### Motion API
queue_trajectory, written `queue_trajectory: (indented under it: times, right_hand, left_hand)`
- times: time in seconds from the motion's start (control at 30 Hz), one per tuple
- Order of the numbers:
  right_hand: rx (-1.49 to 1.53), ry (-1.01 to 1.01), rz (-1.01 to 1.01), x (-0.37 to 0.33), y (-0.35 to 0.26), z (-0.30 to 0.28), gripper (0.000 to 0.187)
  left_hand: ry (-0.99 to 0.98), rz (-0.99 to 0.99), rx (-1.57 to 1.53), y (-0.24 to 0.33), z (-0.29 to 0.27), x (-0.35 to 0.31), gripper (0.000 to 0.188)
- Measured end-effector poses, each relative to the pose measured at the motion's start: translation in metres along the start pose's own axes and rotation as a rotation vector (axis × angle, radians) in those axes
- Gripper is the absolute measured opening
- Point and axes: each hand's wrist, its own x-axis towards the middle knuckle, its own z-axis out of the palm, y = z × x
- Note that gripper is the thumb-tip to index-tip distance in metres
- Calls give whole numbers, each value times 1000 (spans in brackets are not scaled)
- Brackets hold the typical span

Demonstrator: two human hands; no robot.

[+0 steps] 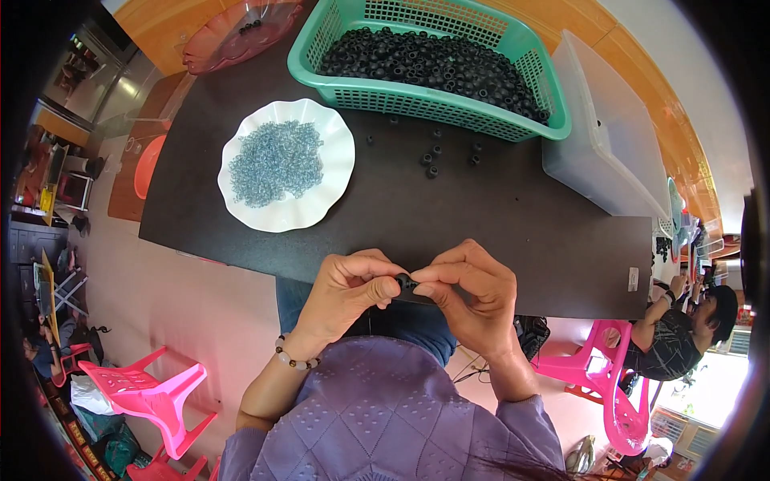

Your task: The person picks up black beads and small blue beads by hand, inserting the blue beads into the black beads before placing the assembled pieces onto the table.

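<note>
Purple quilted top (373,417) fills the bottom of my view, closest of all, and just beyond it here's the action: left fingers (375,290) and right fingers (449,274) both pinching a small black piece (403,281), held between them over the near edge of the dark surface (561,248). Farther out I've got a white wavy plate (337,188) of clear bluish beads (277,160), loose black pieces (432,171), and a green basket (417,106) heaped with more.

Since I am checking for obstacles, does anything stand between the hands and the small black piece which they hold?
Nothing visible does: the left hand and right hand both pinch the small black piece directly. The white plate and loose black pieces lie farther off on the table.
</note>
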Motion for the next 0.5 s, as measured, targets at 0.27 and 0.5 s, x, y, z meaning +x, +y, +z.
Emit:
queue_trajectory:
  times: [0.27, 0.5]
  right_hand:
    - [19, 55, 22, -1, -3, -4, 13]
    - [-34, 36, -12, 0, -5, -3, 14]
  left_hand:
    - [-5, -14, -52, -1, -1, 2, 19]
    - [-19, -17, -57, 1, 2, 1, 19]
